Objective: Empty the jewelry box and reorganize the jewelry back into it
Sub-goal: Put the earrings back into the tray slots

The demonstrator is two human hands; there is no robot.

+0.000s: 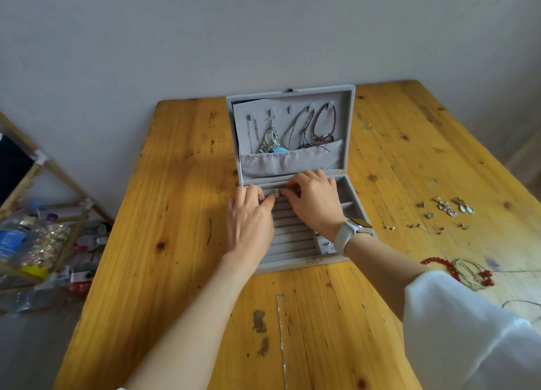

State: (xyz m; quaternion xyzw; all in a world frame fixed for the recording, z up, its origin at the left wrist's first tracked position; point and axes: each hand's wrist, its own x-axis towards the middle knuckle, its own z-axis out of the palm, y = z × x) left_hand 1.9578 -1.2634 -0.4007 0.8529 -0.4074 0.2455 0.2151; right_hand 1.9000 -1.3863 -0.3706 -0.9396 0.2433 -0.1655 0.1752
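Note:
A grey velvet jewelry box (295,252) stands open on the wooden table (175,184), its lid (348,120) upright. Necklaces and a dark red bead bracelet (323,123) hang from the lid's hooks, their ends tucked in the lid pocket. Over the box's far ring rolls, my left hand (251,216) and my right hand (314,199) meet, fingertips pinching a small silver ring (276,192) at the slot. A white watch sits on my right wrist.
Several earrings and studs (445,211) lie on the table to the right. A red bead bracelet (456,272) with cords lies near my right sleeve. A thin silver chain (281,331) lies in front of the box. A wooden rack with bottles (38,237) stands left of the table.

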